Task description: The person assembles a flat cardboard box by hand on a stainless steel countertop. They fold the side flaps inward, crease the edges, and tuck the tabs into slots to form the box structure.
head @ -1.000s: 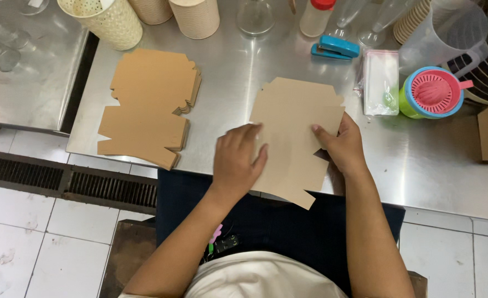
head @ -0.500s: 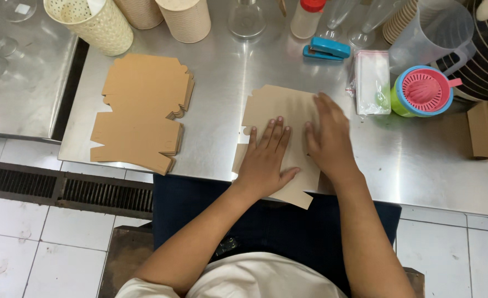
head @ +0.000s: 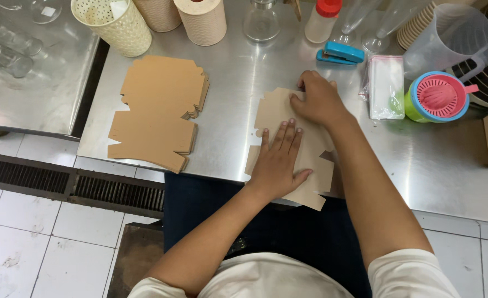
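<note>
A flat brown cardboard box blank (head: 274,113) lies on the steel counter (head: 244,83) at its near edge, partly hanging over it. My left hand (head: 280,160) presses flat on the blank's middle, fingers spread. My right hand (head: 318,99) rests on the blank's far right part, fingers curled over a folded flap. A stack of the same flat brown blanks (head: 158,113) lies to the left on the counter.
Along the back stand a perforated cream basket (head: 114,25), ribbed cups (head: 202,19), a glass flask (head: 260,22), a red-capped bottle (head: 321,19), a blue stapler (head: 340,53), a plastic bag packet (head: 386,85), a pink-and-green juicer (head: 437,96) and a clear jug (head: 448,38).
My right hand has slid from the blank's near right side up to its far edge. My left hand has settled flat on the middle. The blank looks folded narrower than a second ago.
</note>
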